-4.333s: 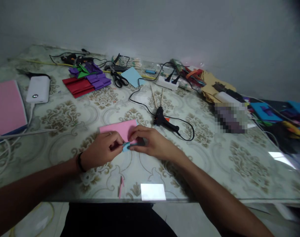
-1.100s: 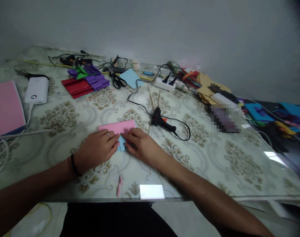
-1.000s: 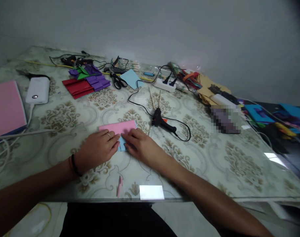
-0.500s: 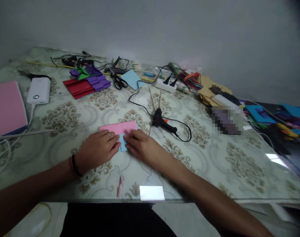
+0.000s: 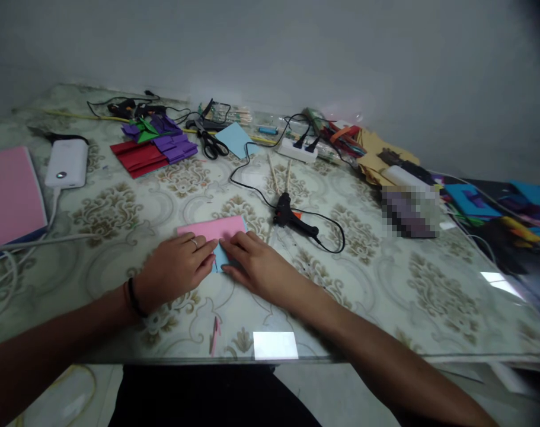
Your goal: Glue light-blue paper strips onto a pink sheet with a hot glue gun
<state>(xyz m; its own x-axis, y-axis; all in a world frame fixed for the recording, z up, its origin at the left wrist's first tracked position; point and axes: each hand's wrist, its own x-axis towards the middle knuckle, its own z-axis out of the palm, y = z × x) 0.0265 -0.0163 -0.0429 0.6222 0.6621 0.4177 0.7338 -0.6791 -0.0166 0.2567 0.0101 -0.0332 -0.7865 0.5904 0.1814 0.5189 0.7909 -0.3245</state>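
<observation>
A folded sheet of paper (image 5: 220, 228), pink with a light-blue part showing, lies on the table in front of me. My left hand (image 5: 177, 261), with a ring and a dark wrist band, presses on its left part, fingers bent and held together. On the right part rests my right hand (image 5: 256, 256), its fingers bent against the paper and its thumb near the lower edge. The fingertips of both hands nearly meet over the blue part. Much of the paper is hidden beneath them. Near the table's front edge lies a small pink paper strip (image 5: 215, 336).
A black glue gun (image 5: 291, 218) stands right of the paper, its cord running to a white power strip (image 5: 299, 150). Behind are scissors (image 5: 211, 142), a blue sheet (image 5: 235, 140) and red folded paper (image 5: 139, 158). A white power bank (image 5: 67, 163) and pink paper (image 5: 12, 196) lie left.
My right hand's fingertips have slid slightly left, closer to my left hand. My left hand stays on the paper. The whole view has shifted a little.
</observation>
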